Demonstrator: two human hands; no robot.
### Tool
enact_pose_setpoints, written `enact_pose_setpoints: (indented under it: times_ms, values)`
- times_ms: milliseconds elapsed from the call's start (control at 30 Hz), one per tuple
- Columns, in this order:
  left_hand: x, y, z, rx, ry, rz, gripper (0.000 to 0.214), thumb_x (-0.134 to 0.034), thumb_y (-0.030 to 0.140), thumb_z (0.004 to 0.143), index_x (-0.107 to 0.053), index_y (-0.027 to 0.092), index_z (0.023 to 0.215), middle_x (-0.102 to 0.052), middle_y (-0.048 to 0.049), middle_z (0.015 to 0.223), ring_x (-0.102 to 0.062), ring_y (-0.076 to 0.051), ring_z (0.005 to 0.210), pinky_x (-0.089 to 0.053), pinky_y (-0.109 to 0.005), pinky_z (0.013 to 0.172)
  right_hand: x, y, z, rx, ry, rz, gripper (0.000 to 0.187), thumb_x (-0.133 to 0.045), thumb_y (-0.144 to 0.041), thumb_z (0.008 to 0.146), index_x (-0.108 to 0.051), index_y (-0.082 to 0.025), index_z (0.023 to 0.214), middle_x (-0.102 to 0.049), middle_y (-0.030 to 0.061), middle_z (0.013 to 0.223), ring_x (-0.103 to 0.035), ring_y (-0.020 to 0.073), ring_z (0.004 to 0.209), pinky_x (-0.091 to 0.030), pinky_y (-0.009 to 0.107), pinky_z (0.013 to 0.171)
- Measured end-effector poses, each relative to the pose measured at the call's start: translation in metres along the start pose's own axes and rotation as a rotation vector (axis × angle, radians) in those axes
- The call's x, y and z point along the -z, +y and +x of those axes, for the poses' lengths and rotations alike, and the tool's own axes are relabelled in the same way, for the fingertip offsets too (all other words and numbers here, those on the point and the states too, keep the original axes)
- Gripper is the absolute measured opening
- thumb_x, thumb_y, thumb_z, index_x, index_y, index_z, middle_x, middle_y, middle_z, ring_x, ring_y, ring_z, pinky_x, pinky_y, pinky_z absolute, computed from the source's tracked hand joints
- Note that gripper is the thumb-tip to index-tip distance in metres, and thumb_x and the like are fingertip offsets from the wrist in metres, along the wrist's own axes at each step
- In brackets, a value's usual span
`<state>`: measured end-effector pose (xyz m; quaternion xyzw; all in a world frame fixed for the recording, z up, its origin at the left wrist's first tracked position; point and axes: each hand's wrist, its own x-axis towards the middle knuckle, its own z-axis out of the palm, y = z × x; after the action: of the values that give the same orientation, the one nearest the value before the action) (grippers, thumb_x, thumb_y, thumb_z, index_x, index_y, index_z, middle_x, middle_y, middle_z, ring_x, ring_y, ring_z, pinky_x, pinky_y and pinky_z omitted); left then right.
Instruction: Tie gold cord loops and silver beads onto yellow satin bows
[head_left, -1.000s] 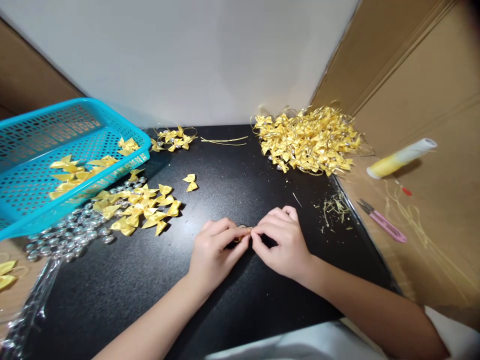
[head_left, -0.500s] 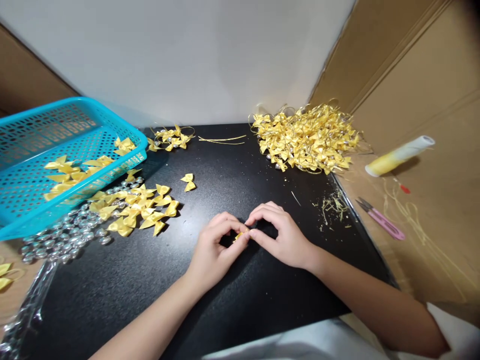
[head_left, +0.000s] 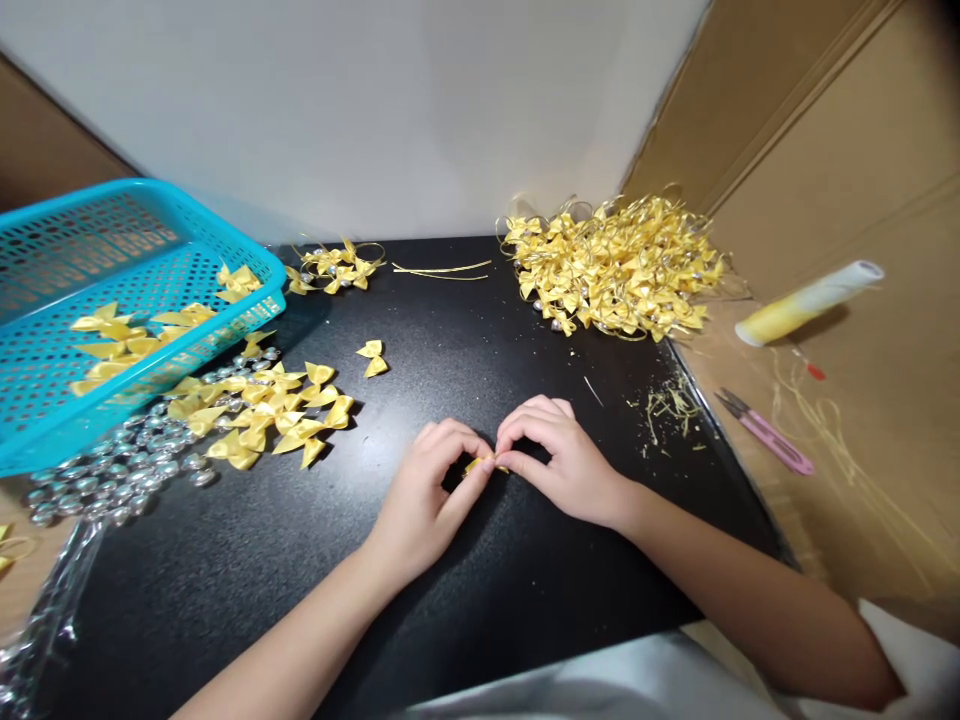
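Observation:
Low over the black tabletop (head_left: 420, 370), my left hand (head_left: 431, 490) pinches a small yellow ribbon bow (head_left: 474, 466) between thumb and forefinger, and most of it is covered by the fingers. My right hand (head_left: 562, 465) meets it fingertip to fingertip, thumb and forefinger closed at the bow's edge; whatever fine piece they grip there is too small to make out. A single loose yellow bow (head_left: 373, 357) lies beyond my left hand. More yellow bows (head_left: 277, 405) are heaped to the left, beside silvery beads (head_left: 127, 460).
A turquoise basket (head_left: 274, 290) with bows stands at left. Finished-looking bows with cord loops form a large pile (head_left: 615, 270) at back right. Gold cords (head_left: 442, 269) lie at the back. Pink thread snips (head_left: 769, 435), a thread spool (head_left: 810, 303) and cord scraps (head_left: 671, 405) are on the right.
Both hands stay together at nearly the same spot, with small shifts of the fingertips around the bow. The whole view has moved slightly.

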<state>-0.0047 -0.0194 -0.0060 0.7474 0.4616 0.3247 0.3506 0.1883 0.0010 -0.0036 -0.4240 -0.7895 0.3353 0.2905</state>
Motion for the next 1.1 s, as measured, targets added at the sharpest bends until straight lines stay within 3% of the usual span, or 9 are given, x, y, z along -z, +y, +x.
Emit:
enact_pose_setpoints:
  times_ms: [767, 967, 1100]
  values:
    - [-0.0007, 0.0009, -0.0011, 0.014, 0.057, 0.117, 0.009, -0.059, 0.016, 0.090, -0.065, 0.019, 0.085, -0.066, -0.0026, 0.082, -0.056, -0.018, 0.081, -0.044, -0.033, 0.075, -0.0030, -0.0043, 0.0012, 0.014, -0.063, -0.210, 0.012, -0.055, -0.018, 0.094, -0.055, -0.020, 0.083, -0.068, 0.0007, 0.091, -0.055, 0.0182, 0.090, -0.027, 0.037, 0.084]
    - [-0.0005, 0.0007, -0.0021, 0.016, 0.073, 0.135, 0.009, -0.059, 0.017, 0.090, -0.066, 0.019, 0.084, -0.067, -0.0032, 0.082, -0.057, -0.019, 0.081, -0.044, -0.033, 0.074, -0.0041, -0.0022, 0.0010, 0.019, -0.021, -0.210, 0.005, -0.058, -0.022, 0.092, -0.057, -0.021, 0.087, -0.069, 0.0014, 0.095, -0.056, 0.0189, 0.096, -0.027, 0.037, 0.086]
    - [0.0004, 0.0025, -0.0010, 0.025, 0.083, 0.128, 0.010, -0.059, 0.018, 0.089, -0.067, 0.020, 0.084, -0.068, -0.0029, 0.081, -0.058, -0.019, 0.080, -0.045, -0.034, 0.074, -0.0051, -0.0023, 0.0013, 0.045, -0.002, -0.248, 0.012, -0.055, -0.021, 0.095, -0.058, -0.020, 0.083, -0.070, 0.0008, 0.092, -0.057, 0.0185, 0.093, -0.026, 0.037, 0.085]
